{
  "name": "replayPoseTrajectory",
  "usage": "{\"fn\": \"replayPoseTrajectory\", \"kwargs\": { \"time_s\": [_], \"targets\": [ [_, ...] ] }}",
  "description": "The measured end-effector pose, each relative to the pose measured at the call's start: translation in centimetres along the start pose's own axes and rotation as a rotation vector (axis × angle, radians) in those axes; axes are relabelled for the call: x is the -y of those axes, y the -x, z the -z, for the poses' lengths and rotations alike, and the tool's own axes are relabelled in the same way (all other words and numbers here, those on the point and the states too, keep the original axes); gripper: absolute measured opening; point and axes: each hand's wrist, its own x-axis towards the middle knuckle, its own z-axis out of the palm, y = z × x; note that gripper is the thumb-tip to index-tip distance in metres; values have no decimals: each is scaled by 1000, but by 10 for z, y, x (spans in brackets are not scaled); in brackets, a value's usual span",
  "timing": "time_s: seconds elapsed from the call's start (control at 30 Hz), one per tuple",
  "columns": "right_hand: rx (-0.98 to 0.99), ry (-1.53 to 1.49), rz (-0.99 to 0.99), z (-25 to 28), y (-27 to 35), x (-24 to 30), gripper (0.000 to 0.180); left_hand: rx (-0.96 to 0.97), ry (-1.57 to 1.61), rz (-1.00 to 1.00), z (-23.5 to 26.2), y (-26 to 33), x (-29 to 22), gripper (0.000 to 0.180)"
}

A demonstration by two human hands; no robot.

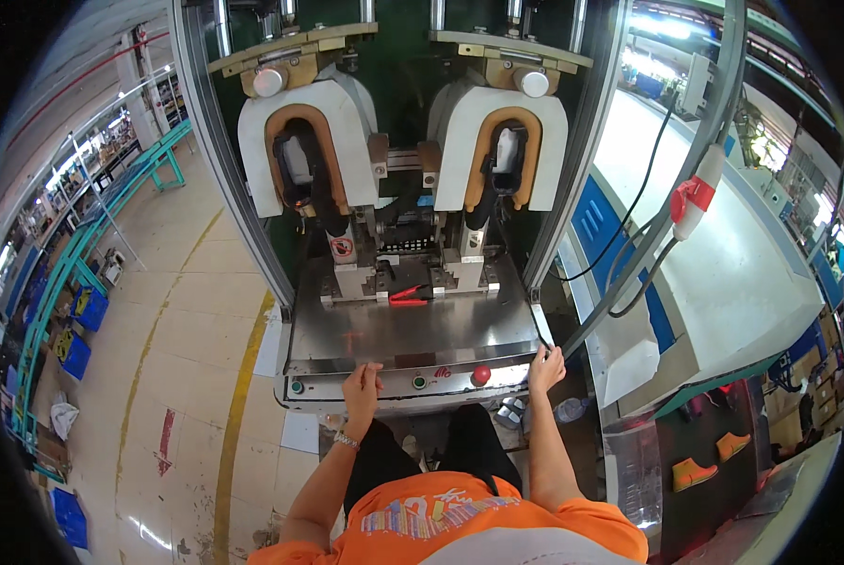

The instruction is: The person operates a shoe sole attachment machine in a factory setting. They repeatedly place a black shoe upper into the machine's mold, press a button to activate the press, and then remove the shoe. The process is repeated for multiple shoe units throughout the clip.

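My left hand (361, 392), with a metal band at the wrist, is by the front edge of a steel machine bed (422, 331). Its fingers are curled toward the thumb; anything between them is too small to make out. At the bed's right front corner is my right hand (546, 370), its fingers bent together; what they hold, if anything, is hidden. Between the hands, the front panel carries a green button (419, 382) and a red button (481, 376). Another green button (297, 386) lies left of my left hand. Red-handled pliers (409, 296) rest on the bed.
Two white arched clamps (258, 141) (550, 141) with tan pads surround dark forms above the bed. Metal posts (226, 160) frame the machine. A hanging red-and-white connector (693, 196) and cables are at right, above a pale cabinet (714, 254). Orange shoes (693, 474) lie lower right.
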Motion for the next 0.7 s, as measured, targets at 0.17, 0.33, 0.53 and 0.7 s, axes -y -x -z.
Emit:
{"fn": "replayPoseTrajectory", "kwargs": {
  "time_s": [0.17, 0.33, 0.53, 0.7],
  "targets": [
    [-7, -79, 433, 17, 55, 26, 44, -93, -128, -108, 15, 5, 33, 20],
    [403, -91, 770, 42, 111, 43, 51, -134, -239, -131, 27, 11, 41, 20],
    [302, -35, 813, 25, 110, 33, 44, -164, -293, -73, 40, 20, 59, 21],
    [218, -68, 801, 17, 113, 32, 39, -180, -394, -130, 36, 27, 72, 22]
  ]
}}
